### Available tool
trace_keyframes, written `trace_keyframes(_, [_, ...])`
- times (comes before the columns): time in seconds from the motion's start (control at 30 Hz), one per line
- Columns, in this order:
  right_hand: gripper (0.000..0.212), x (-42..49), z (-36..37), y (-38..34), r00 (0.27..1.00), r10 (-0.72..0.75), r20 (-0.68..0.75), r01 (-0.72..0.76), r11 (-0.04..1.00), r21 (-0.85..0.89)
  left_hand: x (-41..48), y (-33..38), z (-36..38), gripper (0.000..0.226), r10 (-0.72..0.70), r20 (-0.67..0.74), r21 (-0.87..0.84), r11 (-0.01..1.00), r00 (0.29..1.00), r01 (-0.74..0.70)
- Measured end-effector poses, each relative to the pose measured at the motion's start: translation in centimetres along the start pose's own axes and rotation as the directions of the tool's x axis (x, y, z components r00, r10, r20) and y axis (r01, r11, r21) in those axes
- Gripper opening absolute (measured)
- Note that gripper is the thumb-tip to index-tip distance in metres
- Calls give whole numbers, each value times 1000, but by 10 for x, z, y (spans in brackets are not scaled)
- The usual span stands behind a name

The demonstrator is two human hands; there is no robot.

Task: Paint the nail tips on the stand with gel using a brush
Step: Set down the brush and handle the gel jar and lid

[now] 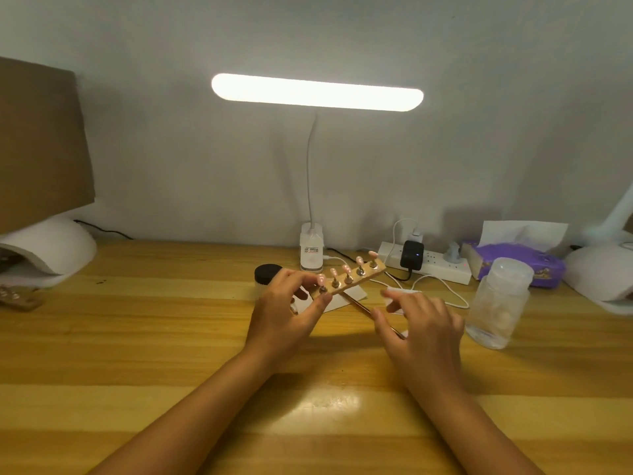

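Left hand (pixel 286 306) grips stand (pixel 349 279) (five tips (pixel 346 268) up); right hand (pixel 418 320) pinches brush (pixel 359 306).

Stand (pixel 347 278) with nail tips (pixel 346 269) at table (pixel 171 337) centre, held up in left hand (pixel 284 313). Brush (pixel 363 308) near-right of stand, by right hand (pixel 416 323). Jar (pixel 267 274) left of stand. Lamp base (pixel 311 248) just behind. Power strip (pixel 428 264) far right of stand; tissue pack (pixel 513 264) further right. Bottle (pixel 498 303) right of hands. Curing lamp (pixel 51 248) far left.
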State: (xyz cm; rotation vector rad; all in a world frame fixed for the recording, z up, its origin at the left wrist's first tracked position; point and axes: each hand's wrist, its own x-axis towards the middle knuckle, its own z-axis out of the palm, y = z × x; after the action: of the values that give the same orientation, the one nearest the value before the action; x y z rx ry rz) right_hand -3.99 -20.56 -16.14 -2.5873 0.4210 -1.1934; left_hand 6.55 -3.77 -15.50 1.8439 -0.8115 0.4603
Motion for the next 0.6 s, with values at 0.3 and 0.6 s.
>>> trace_keyframes(0.3, [55,8,-4,7,968,177,175,-230,906,356,-6,-3,3,21,32,123,-6,1000,992,-31])
trace_keyframes(0.6, [37,14,-16,30,958,92,270,-140,976,166,-9,-2,3,21,163,184,-44,987,969,-157])
